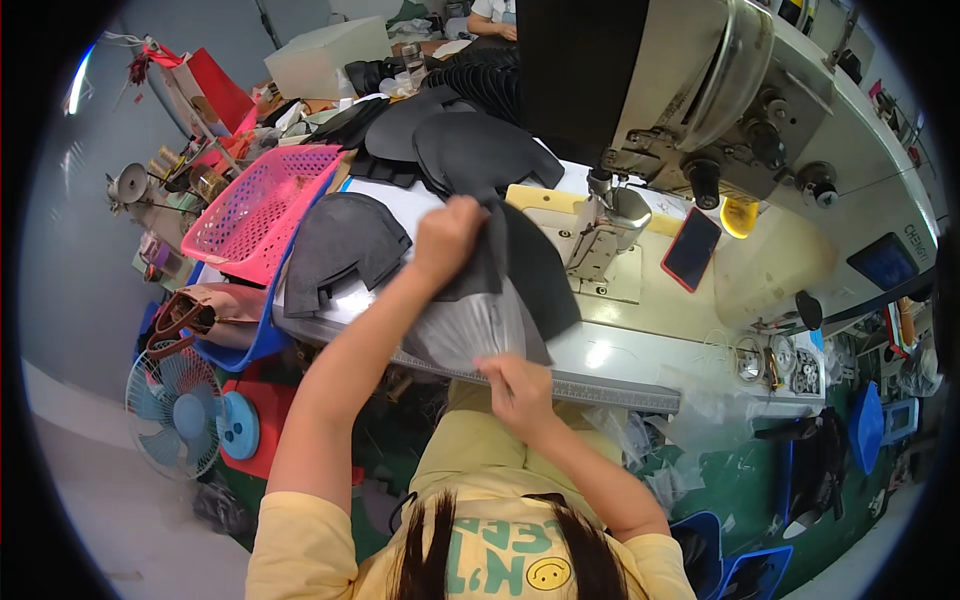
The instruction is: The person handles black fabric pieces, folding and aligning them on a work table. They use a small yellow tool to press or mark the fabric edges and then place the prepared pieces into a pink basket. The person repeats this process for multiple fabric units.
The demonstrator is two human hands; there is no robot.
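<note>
Both my hands are closed on a curved black-and-grey fabric piece (470, 325) at the front edge of the sewing table. My left hand (450, 235) grips its upper part, close to the stack of dark pieces. Lower down, my right hand (520, 390) pinches the lighter grey end, which is creased and slightly blurred. Another black panel (540, 270) hangs beside it, towards the machine; whether the two are joined I cannot tell. To the left lies a dark grey rounded piece (345, 245). The industrial sewing machine (610, 230) stands to the right of my hands.
Black cut panels (480, 150) are piled behind my hands. At the left sit a pink basket (265, 210) and a small blue fan (190, 415). A phone (692, 248) lies on the machine bed. A ruler strip (610, 392) runs along the table edge. Another person (493, 18) sits beyond.
</note>
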